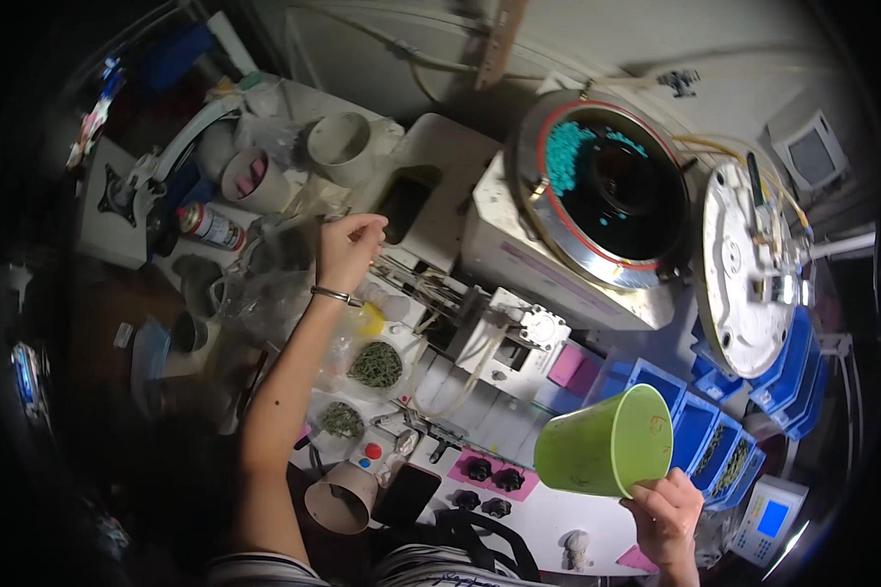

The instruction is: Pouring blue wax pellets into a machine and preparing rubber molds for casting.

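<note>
My right hand (668, 519) grips the rim of a tapered green plastic cup (582, 452), tilted so that its mouth faces right. The inside that shows holds nothing I can see. Farther up and to the left, my left hand (350, 252) has its fingers curled together above the bench, with a bracelet on the wrist; whatever they hold, if anything, is hidden. Close to that hand is a dark rectangular opening (409, 205) in a pale machine top. At the far right stands a round dark bowl machine (636, 230) with a red-edged metal rim and small turquoise pieces inside.
A round white lid (744, 274) with metal fittings stands beside the bowl. Blue bins (695, 426), some with small green parts, sit at the right. Clear tubs of green parts (375, 365), a beige cup (343, 499), a spray can (210, 227) and black knobs (478, 470) surround the work area.
</note>
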`<state>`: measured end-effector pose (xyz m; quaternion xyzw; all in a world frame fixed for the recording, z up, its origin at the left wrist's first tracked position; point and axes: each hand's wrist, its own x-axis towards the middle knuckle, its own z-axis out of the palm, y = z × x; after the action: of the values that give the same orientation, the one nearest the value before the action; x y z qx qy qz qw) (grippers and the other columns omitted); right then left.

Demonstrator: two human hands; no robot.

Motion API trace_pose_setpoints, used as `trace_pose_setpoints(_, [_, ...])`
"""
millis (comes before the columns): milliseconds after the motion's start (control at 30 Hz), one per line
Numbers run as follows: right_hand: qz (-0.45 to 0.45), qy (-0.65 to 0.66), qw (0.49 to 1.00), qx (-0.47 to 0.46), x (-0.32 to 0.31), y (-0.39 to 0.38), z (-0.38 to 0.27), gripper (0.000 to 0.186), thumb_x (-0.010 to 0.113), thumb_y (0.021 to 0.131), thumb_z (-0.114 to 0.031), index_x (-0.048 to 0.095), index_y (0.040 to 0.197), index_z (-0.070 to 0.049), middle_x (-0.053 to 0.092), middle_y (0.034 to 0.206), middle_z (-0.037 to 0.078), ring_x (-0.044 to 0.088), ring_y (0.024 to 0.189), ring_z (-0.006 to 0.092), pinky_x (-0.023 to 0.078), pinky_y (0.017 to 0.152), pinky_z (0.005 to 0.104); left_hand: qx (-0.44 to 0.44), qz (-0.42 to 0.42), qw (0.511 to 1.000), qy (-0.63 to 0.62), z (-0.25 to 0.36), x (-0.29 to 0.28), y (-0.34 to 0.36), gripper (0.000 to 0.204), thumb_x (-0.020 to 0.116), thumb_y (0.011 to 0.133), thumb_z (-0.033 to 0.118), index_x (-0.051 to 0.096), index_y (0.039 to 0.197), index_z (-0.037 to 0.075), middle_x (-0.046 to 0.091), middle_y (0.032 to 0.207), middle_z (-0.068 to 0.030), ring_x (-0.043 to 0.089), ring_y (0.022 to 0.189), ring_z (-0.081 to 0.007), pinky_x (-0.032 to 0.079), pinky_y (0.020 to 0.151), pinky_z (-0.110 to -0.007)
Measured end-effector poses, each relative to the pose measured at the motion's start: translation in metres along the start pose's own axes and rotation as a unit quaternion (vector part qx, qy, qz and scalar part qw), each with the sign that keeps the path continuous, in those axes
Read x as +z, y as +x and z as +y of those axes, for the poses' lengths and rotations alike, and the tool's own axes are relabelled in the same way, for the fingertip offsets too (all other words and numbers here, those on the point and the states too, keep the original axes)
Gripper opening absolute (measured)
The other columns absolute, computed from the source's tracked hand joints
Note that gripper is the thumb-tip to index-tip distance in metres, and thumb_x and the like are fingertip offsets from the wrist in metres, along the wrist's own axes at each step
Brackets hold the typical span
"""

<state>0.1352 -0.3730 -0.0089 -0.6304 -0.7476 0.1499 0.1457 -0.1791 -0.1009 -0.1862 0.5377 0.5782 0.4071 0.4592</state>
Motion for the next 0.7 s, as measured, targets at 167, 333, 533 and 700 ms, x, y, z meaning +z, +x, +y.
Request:
trace_pose_setpoints(167, [0.015,-0.015,0.987,-0.16,0.012,0.061,-0.048,0.027,0.066,0.05,0.0,0.062,0.076,-0.006,0.059,0.071,0.004,0.052,0.059,0.0191,0.037,0.048,0.0272,-0.004,0.19,0.978,-0.088,0.003,-0.056,-0.005,0.014,0.056,0.083,0.01,0.063,0.091,0.001,0.061,0.071,-0.0033,0.053,0.055,-0.0068,0.039,0.047,-0.019])
trace_pose_setpoints(333, [0.047,0.009,0.967,-0.251,0.072,0.145,-0.078,0.023,0.058,0.06,0.0,0.058,0.082,-0.004,0.056,0.076,0.007,0.056,0.062,0.02,0.046,0.049,0.0296,0.002,0.255,0.958,-0.129,-0.005,-0.105,0.001,0.014,0.054,0.083,0.008,0.063,0.092,0.004,0.06,0.074,-0.0025,0.054,0.055,-0.0067,0.039,0.044,-0.019])
trace_pose_setpoints(533, [0.156,0.011,0.962,-0.225,0.146,0.29,-0.118,0.014,0.053,0.07,0.001,0.059,0.081,-0.005,0.057,0.074,0.013,0.058,0.063,0.03,0.047,0.054,0.0369,-0.022,0.252,0.962,-0.102,-0.025,-0.123,0.03,0.017,0.048,0.085,0.005,0.061,0.094,0.001,0.062,0.078,-0.0032,0.057,0.058,-0.0089,0.041,0.046,-0.02])
trace_pose_setpoints(700, [0.204,0.002,0.948,-0.245,0.18,0.403,-0.123,0.013,0.048,0.07,-0.001,0.054,0.082,-0.001,0.056,0.076,0.015,0.058,0.067,0.0326,0.048,0.058,0.0397,-0.004,0.236,0.96,-0.148,-0.038,-0.1,0.032,0.014,0.052,0.083,0.005,0.062,0.093,0.002,0.062,0.077,-0.0036,0.057,0.057,-0.0088,0.042,0.045,-0.018])
